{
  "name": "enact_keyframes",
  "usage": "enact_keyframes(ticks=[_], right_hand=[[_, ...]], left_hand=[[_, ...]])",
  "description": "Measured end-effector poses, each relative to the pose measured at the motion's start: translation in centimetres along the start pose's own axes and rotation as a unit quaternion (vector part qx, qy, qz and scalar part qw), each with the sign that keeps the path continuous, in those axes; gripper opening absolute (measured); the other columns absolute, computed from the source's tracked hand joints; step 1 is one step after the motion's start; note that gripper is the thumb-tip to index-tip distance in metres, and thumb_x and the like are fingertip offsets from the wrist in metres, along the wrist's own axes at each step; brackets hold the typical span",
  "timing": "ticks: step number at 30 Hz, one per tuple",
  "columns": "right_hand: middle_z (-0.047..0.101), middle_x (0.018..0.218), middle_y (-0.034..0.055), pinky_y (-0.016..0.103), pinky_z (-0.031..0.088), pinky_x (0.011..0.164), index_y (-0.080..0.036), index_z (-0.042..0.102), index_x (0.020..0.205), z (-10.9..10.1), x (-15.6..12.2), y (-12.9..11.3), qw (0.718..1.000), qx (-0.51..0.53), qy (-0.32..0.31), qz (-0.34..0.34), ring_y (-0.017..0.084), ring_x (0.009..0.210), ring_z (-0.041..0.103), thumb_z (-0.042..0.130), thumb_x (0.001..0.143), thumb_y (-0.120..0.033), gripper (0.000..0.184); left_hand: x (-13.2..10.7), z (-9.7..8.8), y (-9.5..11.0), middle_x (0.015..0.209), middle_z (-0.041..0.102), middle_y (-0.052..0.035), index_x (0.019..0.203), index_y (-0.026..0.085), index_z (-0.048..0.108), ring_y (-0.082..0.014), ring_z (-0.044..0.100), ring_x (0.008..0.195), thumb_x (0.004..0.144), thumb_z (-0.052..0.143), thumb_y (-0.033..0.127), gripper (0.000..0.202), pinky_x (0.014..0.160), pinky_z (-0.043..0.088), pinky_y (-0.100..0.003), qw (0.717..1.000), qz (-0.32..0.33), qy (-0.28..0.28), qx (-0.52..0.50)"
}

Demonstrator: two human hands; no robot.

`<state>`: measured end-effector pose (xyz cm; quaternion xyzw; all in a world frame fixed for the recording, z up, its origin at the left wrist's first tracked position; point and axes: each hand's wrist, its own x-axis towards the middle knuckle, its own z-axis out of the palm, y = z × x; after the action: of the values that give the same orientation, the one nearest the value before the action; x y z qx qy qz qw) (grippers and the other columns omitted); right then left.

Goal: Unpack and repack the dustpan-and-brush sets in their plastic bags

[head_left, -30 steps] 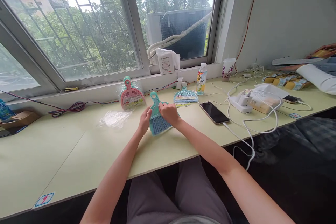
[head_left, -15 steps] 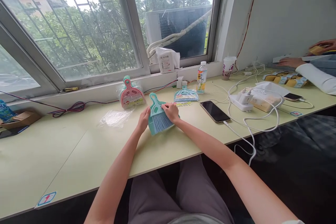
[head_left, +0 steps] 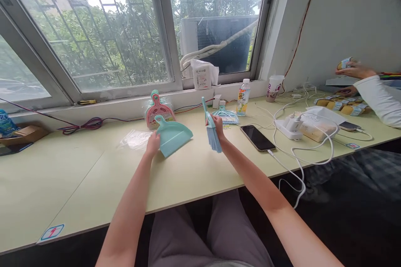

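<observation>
A mint-green dustpan (head_left: 175, 135) is gripped at its left edge by my left hand (head_left: 153, 143), its flat pan facing me. My right hand (head_left: 218, 127) is closed around a matching hand brush (head_left: 213, 134), which is turned edge-on with its blue bristles pointing down. A gap separates brush and dustpan. Behind the dustpan stand pink and green brush-and-dustpan sets (head_left: 158, 110) in clear wrap. Another blue set (head_left: 225, 116) lies just beyond my right hand. Crumpled clear plastic (head_left: 135, 139) rests to the left of my left hand.
Right of my hand lies a phone (head_left: 257, 137) on a white cable, near a power strip (head_left: 288, 128). A drink bottle (head_left: 243, 97) and a cup (head_left: 275, 88) stand by the window. At far right, a co-worker's hand (head_left: 357, 70) holds a small package above several yellow packs (head_left: 341, 103).
The brush and dustpan, held together before, are now apart: my left hand moved left with the dustpan, my right hand moved right with the brush. The co-worker's hand shifted left.
</observation>
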<state>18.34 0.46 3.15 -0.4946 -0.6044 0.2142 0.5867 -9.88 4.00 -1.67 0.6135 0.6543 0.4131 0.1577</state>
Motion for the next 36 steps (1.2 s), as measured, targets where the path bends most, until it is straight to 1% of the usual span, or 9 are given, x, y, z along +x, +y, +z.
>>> enact_keyframes(ticks=[3, 6, 9, 13, 17, 20, 27, 33, 36], right_hand=[[0.061, 0.062, 0.0051, 0.024, 0.04, 0.063, -0.017, 0.06, 0.06, -1.1, 0.9, 0.6, 0.972, -0.233, 0.031, -0.009, 0.016, 0.065, 0.057, 0.038, 0.092, -0.034, 0.042], [0.069, 0.078, 0.0111, 0.026, 0.04, 0.067, -0.015, 0.069, 0.07, -0.9, 0.9, 2.2, 0.914, -0.405, -0.034, -0.012, 0.021, 0.078, 0.064, 0.041, 0.091, -0.029, 0.037], [0.071, 0.087, 0.0152, 0.028, 0.042, 0.07, -0.012, 0.072, 0.082, -0.2, 0.7, 3.8, 0.873, -0.476, -0.102, -0.01, 0.023, 0.082, 0.066, 0.039, 0.094, -0.028, 0.039], [0.07, 0.095, 0.0197, 0.031, 0.044, 0.073, -0.01, 0.072, 0.094, 0.1, 0.5, 4.2, 0.852, -0.503, -0.143, -0.002, 0.026, 0.089, 0.067, 0.035, 0.096, -0.025, 0.04], [0.069, 0.101, 0.0195, 0.032, 0.044, 0.075, -0.012, 0.071, 0.099, 0.2, 0.3, 3.3, 0.848, -0.502, -0.169, 0.007, 0.026, 0.094, 0.065, 0.041, 0.094, -0.027, 0.034], [0.068, 0.106, 0.0175, 0.032, 0.044, 0.078, -0.015, 0.071, 0.1, 0.3, -0.1, 2.5, 0.846, -0.493, -0.204, 0.017, 0.027, 0.101, 0.063, 0.054, 0.087, -0.033, 0.028], [0.066, 0.11, 0.0133, 0.031, 0.043, 0.079, -0.017, 0.072, 0.094, 0.0, -0.3, 2.1, 0.843, -0.48, -0.241, 0.031, 0.026, 0.104, 0.06, 0.069, 0.073, -0.037, 0.029], [0.065, 0.11, 0.0075, 0.027, 0.042, 0.073, -0.021, 0.071, 0.092, -0.1, 0.4, 2.8, 0.895, -0.403, -0.184, 0.05, 0.02, 0.094, 0.062, 0.066, 0.075, -0.038, 0.025], [0.063, 0.113, 0.005, 0.025, 0.042, 0.073, -0.023, 0.069, 0.094, 0.3, 0.2, 2.4, 0.916, -0.363, -0.17, 0.029, 0.018, 0.094, 0.062, 0.062, 0.078, -0.04, 0.025]], left_hand=[[0.8, -2.0, -1.7, 0.112, 0.067, -0.0114, 0.113, 0.018, 0.062, -0.0283, 0.061, 0.101, 0.086, 0.036, 0.029, 0.039, 0.08, 0.046, -0.036, 0.996, -0.05, -0.02, 0.068], [0.6, -2.3, -1.6, 0.11, 0.068, -0.0112, 0.108, 0.02, 0.065, -0.031, 0.061, 0.101, 0.084, 0.041, 0.034, 0.036, 0.077, 0.045, -0.036, 0.982, -0.065, -0.066, 0.166], [0.0, -1.8, -1.0, 0.106, 0.07, -0.0096, 0.103, 0.023, 0.067, -0.0306, 0.062, 0.099, 0.083, 0.044, 0.036, 0.034, 0.073, 0.044, -0.035, 0.973, -0.052, -0.089, 0.205], [-0.4, -1.7, -0.6, 0.111, 0.07, -0.0094, 0.102, 0.025, 0.068, -0.0306, 0.062, 0.099, 0.085, 0.043, 0.042, 0.036, 0.069, 0.043, -0.034, 0.979, -0.029, -0.053, 0.195], [-0.5, -1.9, -0.5, 0.108, 0.07, -0.011, 0.098, 0.023, 0.069, -0.0315, 0.062, 0.095, 0.085, 0.042, 0.045, 0.037, 0.068, 0.042, -0.035, 0.98, -0.022, -0.031, 0.197], [-0.6, -1.8, -0.4, 0.105, 0.071, -0.0101, 0.094, 0.023, 0.069, -0.0303, 0.063, 0.092, 0.083, 0.045, 0.046, 0.034, 0.068, 0.043, -0.034, 0.98, -0.017, -0.025, 0.195], [-1.0, -1.7, 0.0, 0.107, 0.071, -0.0089, 0.095, 0.024, 0.067, -0.0301, 0.062, 0.094, 0.084, 0.046, 0.04, 0.029, 0.069, 0.042, -0.034, 0.976, -0.022, -0.033, 0.213], [-1.2, -1.7, 0.6, 0.098, 0.071, -0.0102, 0.082, 0.023, 0.065, -0.0293, 0.063, 0.09, 0.081, 0.047, 0.038, 0.023, 0.067, 0.042, -0.033, 0.97, -0.025, -0.024, 0.239], [-1.9, -1.1, 1.7, 0.082, 0.07, -0.0071, 0.075, 0.022, 0.062, -0.0242, 0.063, 0.077, 0.081, 0.046, 0.039, 0.025, 0.063, 0.04, -0.03, 0.974, 0.008, -0.073, 0.214]])
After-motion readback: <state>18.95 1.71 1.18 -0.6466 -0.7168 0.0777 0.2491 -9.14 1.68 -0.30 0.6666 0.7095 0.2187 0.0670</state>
